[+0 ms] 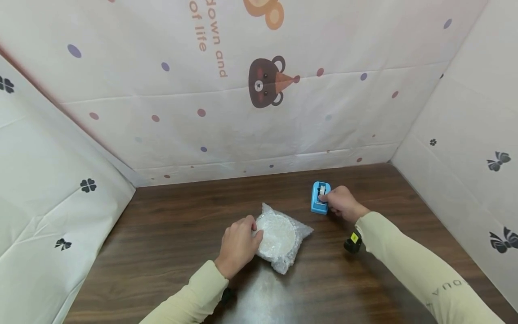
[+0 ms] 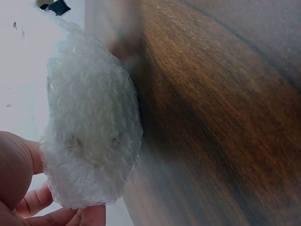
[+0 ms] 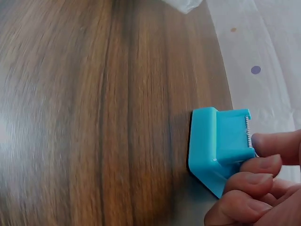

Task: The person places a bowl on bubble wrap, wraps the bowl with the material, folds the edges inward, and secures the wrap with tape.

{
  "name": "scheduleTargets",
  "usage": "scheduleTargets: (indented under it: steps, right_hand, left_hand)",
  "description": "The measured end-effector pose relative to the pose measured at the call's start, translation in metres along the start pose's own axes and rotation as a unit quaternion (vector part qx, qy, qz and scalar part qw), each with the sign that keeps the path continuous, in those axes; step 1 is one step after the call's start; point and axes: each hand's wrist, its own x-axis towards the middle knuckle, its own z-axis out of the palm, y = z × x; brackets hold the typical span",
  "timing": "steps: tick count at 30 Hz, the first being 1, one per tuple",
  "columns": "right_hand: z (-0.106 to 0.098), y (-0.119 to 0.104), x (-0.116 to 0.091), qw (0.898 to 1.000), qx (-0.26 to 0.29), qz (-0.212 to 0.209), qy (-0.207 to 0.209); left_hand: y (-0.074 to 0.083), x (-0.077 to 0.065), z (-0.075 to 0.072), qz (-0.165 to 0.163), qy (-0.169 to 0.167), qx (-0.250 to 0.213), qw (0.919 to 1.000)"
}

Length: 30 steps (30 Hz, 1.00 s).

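Note:
A package in clear bubble wrap [image 1: 277, 235], with a pale round thing inside, tilts up from the wooden table in front of me. My left hand [image 1: 239, 243] holds its left edge, thumb on the near face and fingers behind and below. In the left wrist view the bubble wrap [image 2: 94, 113] hides what lies inside. Farther back on the right is a light blue tape dispenser [image 1: 320, 208] with a serrated cutter. My right hand [image 1: 343, 202] grips it from the right, one fingertip at the cutter and the other fingers curled by its side [image 3: 203, 141].
The dark wood table [image 1: 182, 225] ends at a printed cloth backdrop [image 1: 226, 135], with cloth walls [image 1: 457, 148] on both sides. A black wrist camera [image 1: 353, 243] hangs under the right sleeve [image 1: 404, 252].

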Motion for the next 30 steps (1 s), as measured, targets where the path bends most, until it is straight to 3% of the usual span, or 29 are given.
scheduleTargets:
  steps: [5,9,16,23,27,30]
  right_hand:
    - [0.000,-0.002,0.002,0.999,0.040,0.022,0.008]
    - [-0.001,-0.009,-0.001,0.996,0.082,0.016,0.023]
    - [0.001,-0.015,-0.022,0.991,0.132,0.021,0.022]
    - [0.015,0.002,-0.044,0.985,0.172,0.013,0.011]
    - [0.021,0.014,-0.046,0.980,0.196,0.010,0.020]
    - [0.025,0.021,-0.045,0.983,0.181,0.014,0.022]
  left_hand:
    - [0.000,0.000,0.000,0.002,0.000,-0.001,1.0000]
    - [0.000,0.001,0.000,0.003,0.000,-0.001,1.0000]
    - [0.000,0.002,-0.001,0.005,0.000,-0.002,1.0000]
    - [0.000,0.002,-0.001,0.011,0.001,-0.001,0.9999]
    - [0.000,0.001,-0.001,0.010,0.000,-0.003,0.9999]
    - [0.001,0.000,-0.001,0.012,0.000,-0.003,0.9999]
